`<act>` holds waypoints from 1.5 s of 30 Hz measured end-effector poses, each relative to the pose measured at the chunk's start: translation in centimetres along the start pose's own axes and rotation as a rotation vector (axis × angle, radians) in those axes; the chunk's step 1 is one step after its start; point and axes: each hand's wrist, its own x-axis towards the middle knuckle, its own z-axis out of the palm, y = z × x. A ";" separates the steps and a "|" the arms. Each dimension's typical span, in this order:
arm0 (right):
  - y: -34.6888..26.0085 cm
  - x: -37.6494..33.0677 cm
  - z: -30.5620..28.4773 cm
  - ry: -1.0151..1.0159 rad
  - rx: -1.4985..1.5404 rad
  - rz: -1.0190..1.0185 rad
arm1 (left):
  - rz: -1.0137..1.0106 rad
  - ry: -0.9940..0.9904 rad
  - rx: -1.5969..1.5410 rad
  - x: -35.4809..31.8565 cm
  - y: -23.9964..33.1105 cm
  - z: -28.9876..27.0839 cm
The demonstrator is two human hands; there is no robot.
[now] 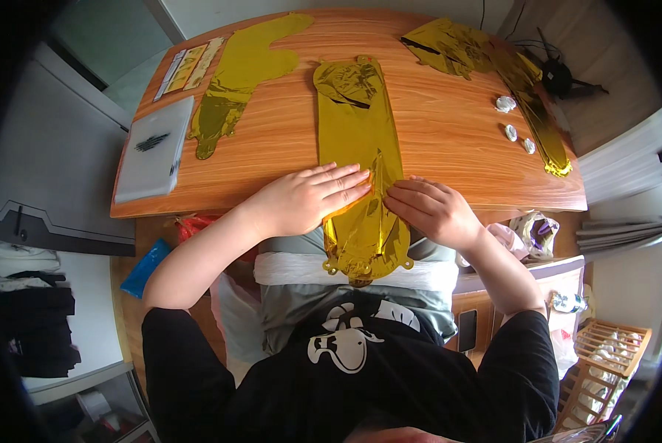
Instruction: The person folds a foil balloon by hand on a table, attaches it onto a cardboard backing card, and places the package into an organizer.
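A flat gold foil balloon (pixel 352 136) lies lengthwise down the middle of the wooden table, its near end hanging over the front edge above my lap. My left hand (pixel 322 189) rests on the foil's left side, fingers stretched out and pointing right. On the other side, my right hand (pixel 434 210) lies with its fingers extended across the foil's right edge. Creases run through the foil between the two hands. Small tabs show along the balloon's near end, and its far end is crumpled.
Another gold foil balloon (pixel 253 63) lies at the far left, beside a printed card (pixel 188 70) and a stack of clear plastic bags (pixel 154 151). More gold foil (pixel 449 48) stretches along the right side, near several crumpled white wads (pixel 505 104). A black fan-like object (pixel 558 76) stands at the far right.
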 end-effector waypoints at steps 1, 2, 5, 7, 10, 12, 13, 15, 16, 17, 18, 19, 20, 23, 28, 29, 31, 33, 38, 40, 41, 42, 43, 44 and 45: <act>0.0 0.1 -0.1 -0.001 -0.006 0.002 | 0.008 0.001 0.006 0.0 0.0 0.1; 0.0 0.1 -0.2 -0.002 -0.011 0.005 | 0.009 0.002 0.004 0.0 -0.1 0.1; -0.4 0.4 0.3 0.008 0.002 0.025 | 0.010 -0.001 0.020 0.0 -0.1 0.2; -0.4 1.1 0.2 -0.002 0.002 -0.023 | 0.013 -0.016 0.015 -0.2 -0.2 0.1; -0.3 1.1 0.8 -0.021 0.041 -0.065 | 0.021 -0.039 0.039 -0.3 -0.3 0.0; -0.2 1.0 1.0 -0.031 0.080 -0.062 | 0.015 -0.039 0.004 -0.1 -0.2 -0.3; -0.1 1.1 1.0 -0.022 0.127 -0.057 | 0.007 -0.038 -0.030 0.0 -0.1 -0.4; 0.1 1.2 1.0 -0.013 0.174 -0.053 | 0.009 -0.034 -0.102 0.1 -0.1 -0.6; 0.2 1.1 1.1 -0.003 0.240 -0.009 | 0.012 -0.030 -0.173 0.3 -0.2 -0.8; 0.3 1.1 1.2 0.007 0.305 0.036 | 0.011 -0.029 -0.173 0.4 -0.4 -1.2; 0.4 1.1 1.0 0.006 0.306 0.035 | 0.026 -0.074 -0.228 0.4 -0.6 -1.7; 0.4 1.1 0.8 -0.077 0.439 0.185 | 0.041 -0.120 -0.284 0.4 -0.9 -1.9; 0.5 1.2 0.6 -0.161 0.570 0.336 | 0.047 -0.078 -0.356 0.3 -1.3 -1.8; 1.4 1.8 0.6 -0.232 0.602 0.582 | -0.245 -0.129 -0.906 0.8 -1.3 -2.4; 2.8 4.8 0.6 -0.022 1.190 0.719 | -0.444 0.225 -1.221 1.1 -1.9 -1.0; 3.1 5.0 0.6 -0.022 1.189 0.722 | -0.480 0.266 -1.180 1.5 -2.0 -1.1; 3.6 5.9 0.6 -0.122 1.299 0.933 | -0.503 0.391 -0.958 1.7 -2.7 -0.6; 3.9 6.7 0.2 -0.234 1.170 0.998 | -0.613 0.383 -0.954 1.9 -2.6 -1.0; 3.5 7.0 0.5 -0.129 1.338 1.042 | -0.607 0.359 -0.870 1.0 -1.4 -1.8; 3.6 6.7 0.7 -0.161 1.296 1.011 | -0.605 0.360 -0.852 0.6 -1.0 -1.8; 3.7 6.5 0.8 -0.190 1.251 0.979 | -0.600 0.361 -0.834 0.4 -0.7 -1.9; 3.7 5.9 1.1 -0.191 1.251 0.980 | -0.600 0.361 -0.835 0.4 -0.5 -2.2; 3.7 5.2 1.6 -0.121 1.194 0.862 | -0.643 0.312 -0.812 0.4 -0.3 -2.5; 3.5 4.7 1.8 -0.053 1.135 0.746 | -0.686 0.263 -0.788 0.4 -0.1 -2.7; 3.1 4.9 1.5 -0.055 1.140 0.744 | -0.691 0.263 -0.788 0.1 0.1 -2.7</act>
